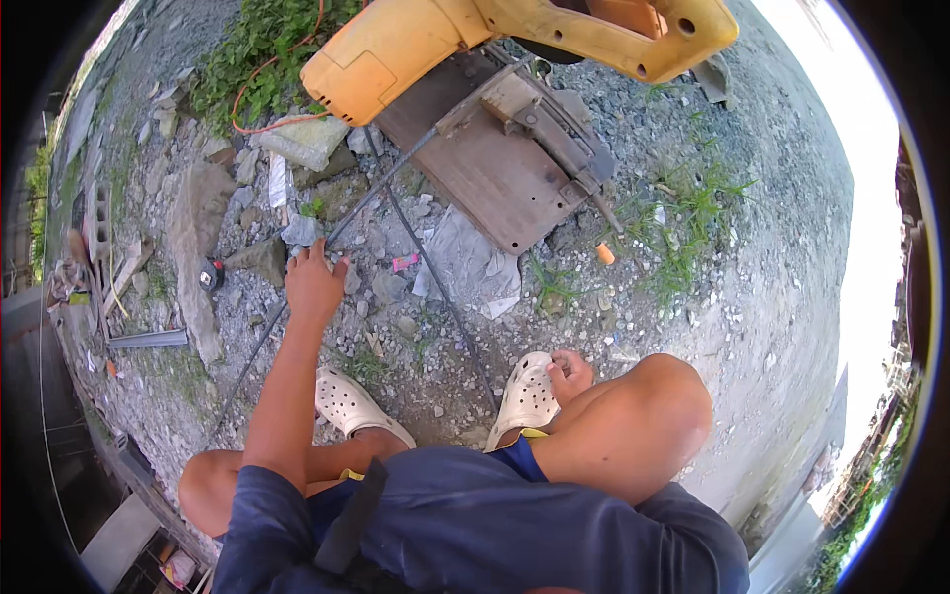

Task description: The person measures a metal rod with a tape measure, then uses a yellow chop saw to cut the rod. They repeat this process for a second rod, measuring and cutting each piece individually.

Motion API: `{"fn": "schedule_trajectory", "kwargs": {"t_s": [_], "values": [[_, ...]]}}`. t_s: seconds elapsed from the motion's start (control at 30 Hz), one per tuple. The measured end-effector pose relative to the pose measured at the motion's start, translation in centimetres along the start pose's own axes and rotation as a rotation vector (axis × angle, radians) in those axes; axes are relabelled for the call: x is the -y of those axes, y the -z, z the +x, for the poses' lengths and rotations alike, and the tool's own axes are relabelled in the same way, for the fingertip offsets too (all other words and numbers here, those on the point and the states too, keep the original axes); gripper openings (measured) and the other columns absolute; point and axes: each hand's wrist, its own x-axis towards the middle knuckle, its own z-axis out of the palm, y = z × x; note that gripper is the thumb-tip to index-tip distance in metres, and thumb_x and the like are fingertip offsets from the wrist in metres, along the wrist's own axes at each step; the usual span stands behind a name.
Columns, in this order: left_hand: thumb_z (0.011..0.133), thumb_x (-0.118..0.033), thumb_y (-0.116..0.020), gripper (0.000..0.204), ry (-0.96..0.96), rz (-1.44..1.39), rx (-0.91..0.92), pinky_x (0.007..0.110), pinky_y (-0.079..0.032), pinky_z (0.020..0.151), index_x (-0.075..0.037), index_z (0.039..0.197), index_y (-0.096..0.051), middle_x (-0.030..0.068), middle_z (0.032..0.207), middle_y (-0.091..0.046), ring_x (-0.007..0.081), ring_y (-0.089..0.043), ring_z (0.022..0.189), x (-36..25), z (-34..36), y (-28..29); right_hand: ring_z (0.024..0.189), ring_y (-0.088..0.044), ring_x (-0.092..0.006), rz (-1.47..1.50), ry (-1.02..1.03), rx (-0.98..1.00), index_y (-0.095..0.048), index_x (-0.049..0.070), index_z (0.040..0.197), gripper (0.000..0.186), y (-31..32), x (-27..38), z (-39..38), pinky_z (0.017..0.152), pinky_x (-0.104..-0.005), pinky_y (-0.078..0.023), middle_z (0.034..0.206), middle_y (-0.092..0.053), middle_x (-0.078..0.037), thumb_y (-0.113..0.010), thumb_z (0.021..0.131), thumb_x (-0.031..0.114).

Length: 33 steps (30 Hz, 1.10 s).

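My left hand (pixel 315 282) is closed round a thin steel rebar rod (pixel 371 193). One end of the rod reaches up to the clamp (pixel 490 99) on the brown metal base (pixel 495 188) of a yellow cut-off saw (pixel 396 59); the other slants down past my left forearm. A second dark rod (pixel 426 252) lies on the ground between my feet and the saw. Beside my right shoe (pixel 524 396), my right hand (pixel 570 376) shows curled fingers, partly hidden behind my leg. Whether anything is in them cannot be made out.
Rubble and gravel cover the ground, with a large flat stone (pixel 302 142) and a long rock (pixel 198 247) at left. A tape measure (pixel 212 274) lies beside that rock. An orange cord (pixel 262 69) loops by green plants (pixel 242 74). A hollow block (pixel 97 223) stands far left.
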Motion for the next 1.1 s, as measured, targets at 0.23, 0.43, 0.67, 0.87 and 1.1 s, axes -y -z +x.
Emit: {"fn": "schedule_trajectory", "kwargs": {"t_s": [0.23, 0.43, 0.67, 0.87, 1.1], "values": [[0.091, -0.040, -0.062, 0.053, -0.070, 0.018, 0.051, 0.049, -0.047, 0.090, -0.007, 0.131, -0.054, 0.0203, 0.117, -0.063, 0.0403, -0.059, 0.106, 0.9, 0.9, -0.5, 0.066, -0.055, -0.0088, -0.191, -0.085, 0.027, -0.065, 0.005, 0.106, 0.027, 0.6, 0.1, -0.2, 0.060, -0.0299, -0.048, 0.078, -0.059, -0.002, -0.073, 0.085, 0.019], [0.097, -0.037, -0.055, 0.046, -0.044, -0.268, -0.004, 0.051, -0.047, 0.086, 0.000, 0.124, -0.057, 0.0267, 0.108, -0.065, 0.0452, -0.061, 0.102, 2.1, 2.3, -3.6, 0.059, -0.049, -0.0069, -0.230, 0.154, -0.017, -0.065, 0.003, 0.104, 0.027, -0.3, -0.8, 0.5, 0.054, -0.0262, -0.041, 0.071, -0.055, 0.000, -0.074, 0.082, 0.016], [0.098, -0.043, -0.053, 0.046, -0.118, -0.315, -0.153, 0.054, -0.046, 0.076, 0.002, 0.098, -0.062, 0.0294, 0.090, -0.066, 0.0500, -0.061, 0.089, 3.1, 4.1, -5.0, 0.059, -0.049, -0.0069, -0.069, 0.088, -0.037, -0.065, 0.004, 0.103, 0.026, -1.2, -0.4, 0.1, 0.054, -0.0261, -0.041, 0.071, -0.054, 0.000, -0.073, 0.082, 0.016], [0.097, -0.053, -0.049, 0.053, -0.039, -0.203, -0.021, 0.056, -0.044, 0.072, -0.002, 0.090, -0.061, 0.0281, 0.085, -0.064, 0.0511, -0.059, 0.084, 2.7, 5.0, -3.7, 0.059, -0.049, -0.0070, 0.033, 0.060, -0.068, -0.066, 0.005, 0.103, 0.025, -1.3, -0.3, -0.6, 0.054, -0.0260, -0.041, 0.071, -0.054, 0.001, -0.073, 0.082, 0.016], [0.096, -0.058, -0.046, 0.061, 0.009, -0.174, -0.085, 0.054, -0.043, 0.066, -0.001, 0.076, -0.058, 0.0261, 0.077, -0.062, 0.0496, -0.057, 0.076, 1.9, 4.8, -1.8, 0.060, -0.049, -0.0071, -0.013, 0.011, -0.055, -0.066, 0.005, 0.102, 0.024, -0.4, 2.3, -0.9, 0.055, -0.0258, -0.041, 0.072, -0.054, 0.001, -0.074, 0.082, 0.016]]}}
